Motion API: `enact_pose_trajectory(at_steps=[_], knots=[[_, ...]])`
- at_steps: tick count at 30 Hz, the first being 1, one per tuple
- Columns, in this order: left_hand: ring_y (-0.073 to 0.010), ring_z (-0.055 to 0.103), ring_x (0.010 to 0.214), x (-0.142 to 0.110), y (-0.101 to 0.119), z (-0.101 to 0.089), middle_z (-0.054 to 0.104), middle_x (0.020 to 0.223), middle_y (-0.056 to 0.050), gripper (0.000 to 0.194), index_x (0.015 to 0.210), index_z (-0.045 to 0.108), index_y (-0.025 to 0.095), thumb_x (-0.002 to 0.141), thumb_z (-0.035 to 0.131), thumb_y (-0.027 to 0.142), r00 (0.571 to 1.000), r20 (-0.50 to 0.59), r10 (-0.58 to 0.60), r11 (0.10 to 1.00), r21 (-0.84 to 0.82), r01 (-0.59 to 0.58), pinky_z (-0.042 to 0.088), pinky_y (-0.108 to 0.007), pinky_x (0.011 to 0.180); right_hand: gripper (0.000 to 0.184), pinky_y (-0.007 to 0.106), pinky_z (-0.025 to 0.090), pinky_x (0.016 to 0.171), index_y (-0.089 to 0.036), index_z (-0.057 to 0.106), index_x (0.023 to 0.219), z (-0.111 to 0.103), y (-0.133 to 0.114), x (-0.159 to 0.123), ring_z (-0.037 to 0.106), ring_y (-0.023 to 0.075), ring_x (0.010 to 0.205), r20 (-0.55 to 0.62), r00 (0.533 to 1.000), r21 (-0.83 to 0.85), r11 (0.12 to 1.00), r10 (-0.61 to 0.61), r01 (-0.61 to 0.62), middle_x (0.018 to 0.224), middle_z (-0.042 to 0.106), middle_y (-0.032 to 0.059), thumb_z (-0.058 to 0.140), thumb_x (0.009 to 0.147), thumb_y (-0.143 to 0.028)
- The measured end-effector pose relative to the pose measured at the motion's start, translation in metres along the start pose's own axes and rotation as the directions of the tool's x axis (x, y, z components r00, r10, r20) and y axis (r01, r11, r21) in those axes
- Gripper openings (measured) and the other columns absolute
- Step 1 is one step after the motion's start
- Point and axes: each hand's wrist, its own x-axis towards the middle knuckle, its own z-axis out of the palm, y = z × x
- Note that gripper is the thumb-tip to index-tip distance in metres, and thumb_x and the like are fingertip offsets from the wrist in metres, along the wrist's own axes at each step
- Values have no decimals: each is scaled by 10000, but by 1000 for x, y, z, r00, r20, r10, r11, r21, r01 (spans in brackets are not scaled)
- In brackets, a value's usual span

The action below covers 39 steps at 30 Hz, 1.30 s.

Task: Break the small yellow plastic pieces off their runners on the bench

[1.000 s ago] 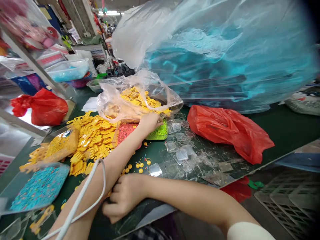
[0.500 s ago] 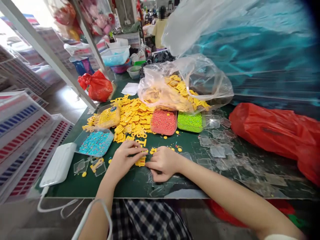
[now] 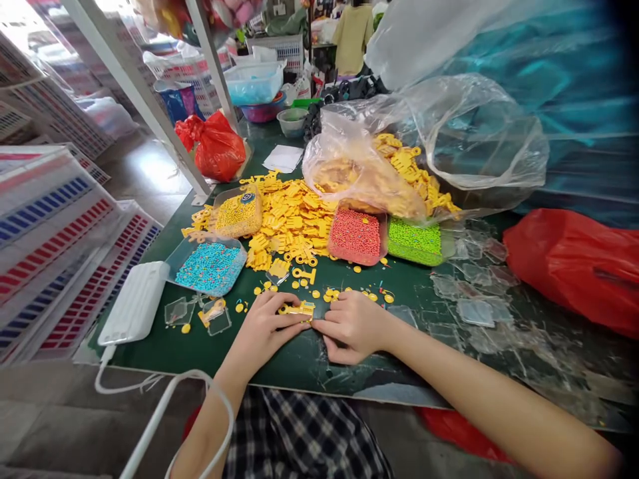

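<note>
My left hand (image 3: 263, 327) and my right hand (image 3: 352, 324) meet near the front edge of the green table (image 3: 279, 362). Both pinch a small yellow plastic part (image 3: 298, 310) between their fingertips. Loose yellow round pieces (image 3: 349, 295) lie just beyond the hands. Behind them is a heap of yellow plastic parts (image 3: 287, 223), with more in a clear plastic bag (image 3: 399, 159). Shallow trays of blue beads (image 3: 210, 268), red beads (image 3: 355, 235) and green beads (image 3: 415, 241) sit around the heap. A tray of yellow beads (image 3: 239, 211) rests on its left side.
Several clear square lids (image 3: 472, 309) are scattered to the right, beside a red bag (image 3: 574, 266). A white power bank (image 3: 134, 303) with a cable lies at the left edge. Another red bag (image 3: 214, 146) and bowls stand at the back. A person (image 3: 352, 33) stands far behind.
My left hand came back from the bag of yellow parts to the table front and joined the right hand on a small yellow part. The view swung left and downward.
</note>
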Motion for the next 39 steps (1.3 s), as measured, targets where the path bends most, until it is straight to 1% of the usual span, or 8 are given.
enact_pose_trajectory(at_steps=[18,23,25,27,29,31,34,39], knots=[[-186,545,852,-5,-3,0,694,965,-36,215,942,771,276,935,573,361,977,-207,-56,998,2,57,469,-338,758,226,317,178,480,-172,630,690,1,0,-2,404,123,426,-67,997,57,998,28,-24,471,537,-17,428,787,-205],[-177,561,891,-2,2,-1,685,991,-35,176,1003,741,255,942,578,282,956,-285,65,997,-8,-71,468,-332,791,246,289,244,511,-181,649,744,-6,-4,5,450,136,536,-111,966,364,914,234,-179,535,560,0,433,859,-183],[-175,562,917,-2,6,-2,673,1017,-35,170,1028,726,258,941,579,261,928,-350,130,990,2,-138,469,-332,813,248,271,321,557,-192,655,839,-12,-8,13,498,142,628,-41,860,670,653,508,-353,662,608,15,424,906,-253],[-182,553,961,-2,9,-3,653,1069,-38,168,1035,718,272,940,580,261,895,-408,181,983,39,-181,468,-341,846,256,267,393,614,-202,636,962,-18,-13,22,541,147,723,167,708,906,177,686,-385,832,638,33,437,914,-357],[-196,535,1017,-2,11,-2,632,1131,-45,180,1041,717,284,946,566,264,875,-436,212,977,85,-194,461,-362,885,312,280,444,688,-189,610,1031,-21,-16,31,576,155,785,417,657,909,-304,628,-286,932,649,54,453,894,-422],[-211,515,1056,-3,10,0,620,1176,-53,199,1043,720,282,956,542,266,879,-421,223,975,106,-196,459,-380,911,355,302,459,777,-152,608,1039,-20,-19,39,603,164,793,582,682,738,-639,443,-215,919,669,77,425,893,-419],[-235,483,1105,-3,7,4,611,1237,-57,215,1041,728,284,959,529,280,917,-335,215,976,104,-190,462,-413,936,419,297,463,799,-93,609,1048,-15,-22,44,609,155,677,680,675,480,-870,287,-114,791,680,81,302,928,-352],[-265,459,1154,-3,2,8,585,1297,-59,167,1026,729,285,905,618,314,955,-245,164,986,69,-152,460,-468,970,446,273,493,737,-29,589,1082,-8,-30,40,638,166,636,746,597,334,-941,295,48,683,662,79,294,940,-330]])
